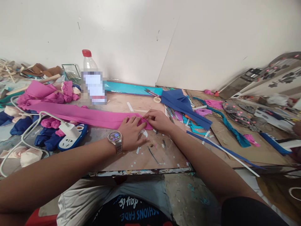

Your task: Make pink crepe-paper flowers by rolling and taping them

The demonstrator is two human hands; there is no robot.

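Observation:
A long pink fabric strip (94,116) stretches from the left pile to the middle of the table. My left hand (133,131), with a watch on its wrist, lies with spread fingers on the strip's right end. At that same end, my right hand (157,121) pinches the pink edge between thumb and finger. The two hands are close together. Just beyond them lie small scissors (152,93) and a roll of tape (157,99) beside folded dark blue fabric (178,102).
On the left are bunched pink fabric (39,92), a blue power strip (74,138) with a white cable, and a red-capped bottle (89,61) behind a phone (95,88). Teal fabric (231,128) and a white stick (235,154) lie right. Part of another person's hand (296,128) shows at the far right.

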